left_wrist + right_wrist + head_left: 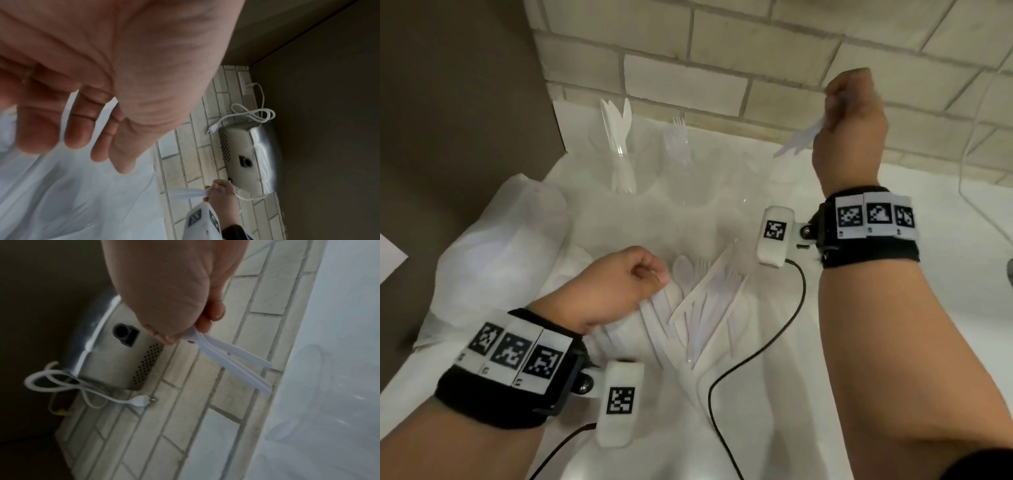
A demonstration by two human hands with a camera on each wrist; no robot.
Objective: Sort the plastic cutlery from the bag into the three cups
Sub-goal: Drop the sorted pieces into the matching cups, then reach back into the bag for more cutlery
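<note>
Three clear cups stand by the brick wall. The left cup [619, 161] holds white knives, the middle cup [681, 161] holds forks, and the right cup [751, 178] is faint. Loose white cutlery [698, 301] lies in a pile on the white counter. My left hand [640, 274] hovers at the pile's left edge, its fingers [78, 123] loosely curled and holding nothing. My right hand [849, 109] is raised above the right cup and pinches a few white cutlery pieces [228, 360] by one end; I cannot tell their kind. The crumpled bag [510, 246] lies left.
A steel appliance [123, 353] with a loose white cord [86, 391] sits against the brick wall [722, 58] to the right. A dark panel [455, 102] closes off the left side. Black cables [750, 363] from the wrist cameras trail over the counter.
</note>
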